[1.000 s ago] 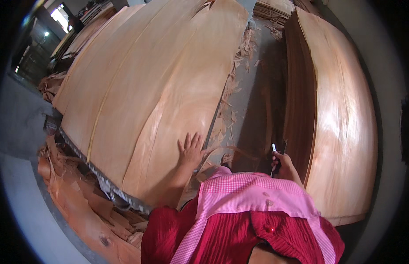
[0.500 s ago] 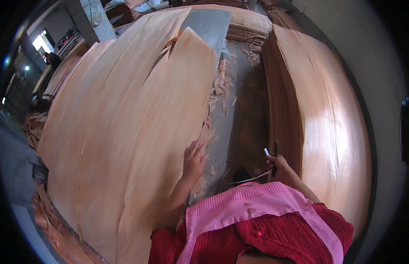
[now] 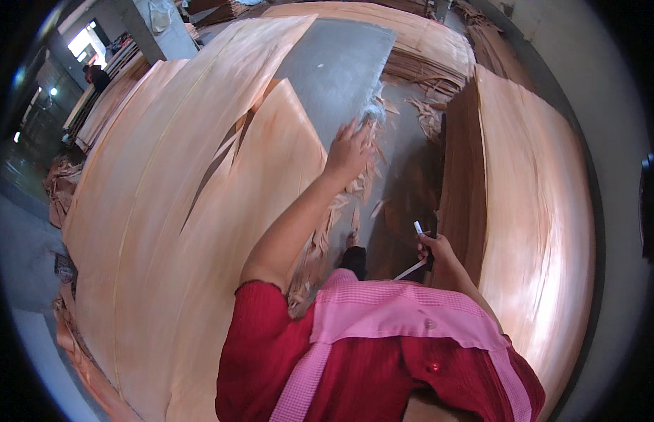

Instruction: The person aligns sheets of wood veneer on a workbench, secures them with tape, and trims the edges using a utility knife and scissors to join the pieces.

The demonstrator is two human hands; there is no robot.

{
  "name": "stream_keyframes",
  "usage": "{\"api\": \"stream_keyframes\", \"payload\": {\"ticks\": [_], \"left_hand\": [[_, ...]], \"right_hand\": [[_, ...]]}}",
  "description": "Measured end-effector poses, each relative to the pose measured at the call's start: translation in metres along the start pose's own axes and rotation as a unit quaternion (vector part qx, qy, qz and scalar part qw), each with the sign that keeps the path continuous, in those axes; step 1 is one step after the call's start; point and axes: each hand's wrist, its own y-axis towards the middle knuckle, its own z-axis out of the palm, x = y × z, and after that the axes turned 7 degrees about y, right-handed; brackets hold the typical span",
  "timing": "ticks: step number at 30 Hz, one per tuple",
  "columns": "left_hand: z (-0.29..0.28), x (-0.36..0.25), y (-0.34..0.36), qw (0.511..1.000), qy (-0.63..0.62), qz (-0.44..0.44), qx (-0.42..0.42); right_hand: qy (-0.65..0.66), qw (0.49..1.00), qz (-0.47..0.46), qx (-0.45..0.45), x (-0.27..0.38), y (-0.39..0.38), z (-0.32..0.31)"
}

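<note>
Large pale wood veneer sheets (image 3: 151, 211) lie in front of me on the left, with a long split running between two of them. My left hand (image 3: 349, 153) reaches out over the far right edge of the sheets, by the grey board surface (image 3: 341, 63). Its fingers are apart and it holds nothing. Lower and to the right, beside the tall veneer stack (image 3: 524, 183), my right hand (image 3: 439, 250) is closed round a slim dark tool (image 3: 431, 261). A short white stick (image 3: 418, 227) pokes out of the same hand. A thin pale strip (image 3: 410, 271) shows below it.
Torn veneer scraps (image 3: 320, 246) hang along the sheets' right edge and lie on the grey floor (image 3: 401, 169). Another veneer pile (image 3: 425, 53) stands at the far end. A concrete pillar (image 3: 162, 28) rises at far left, near a person (image 3: 96, 77). A wall (image 3: 615, 176) borders the right.
My left hand has moved forward along the sheets' right edge, its arm stretching out. The split sheet's far tip has shifted nearer, baring more grey board. My right hand keeps its hold.
</note>
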Motion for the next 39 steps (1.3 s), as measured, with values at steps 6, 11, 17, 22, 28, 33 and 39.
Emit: {"api": "stream_keyframes", "payload": {"ticks": [6,11,17,22,28,33,39], "left_hand": [[0.104,0.174,0.179,0.957,0.176,-0.226,0.055],[0.118,0.296,0.196,0.870,0.335,-0.360,0.048],[0.092,0.336,0.209,0.755,0.430,-0.489,0.083],[0.075,0.362,0.210,0.733,0.494,-0.462,0.072],[0.003,0.332,0.241,0.750,0.396,-0.529,0.043],[-0.067,0.310,0.264,0.810,0.139,-0.569,0.033],[-0.132,0.233,0.314,0.783,-0.174,-0.592,-0.080]], "right_hand": [[0.023,0.998,-0.046,-0.040,0.100,0.139,-0.026],[0.018,0.998,-0.002,-0.055,0.185,0.227,-0.050],[0.044,0.992,0.052,-0.102,0.260,0.342,-0.076],[-0.045,0.998,0.030,0.014,0.330,0.488,-0.056],[-0.156,0.977,0.061,0.128,0.444,0.585,0.044],[-0.211,0.945,0.041,0.244,0.470,0.653,0.105],[-0.189,0.901,0.157,0.357,0.454,0.651,0.191]]}}
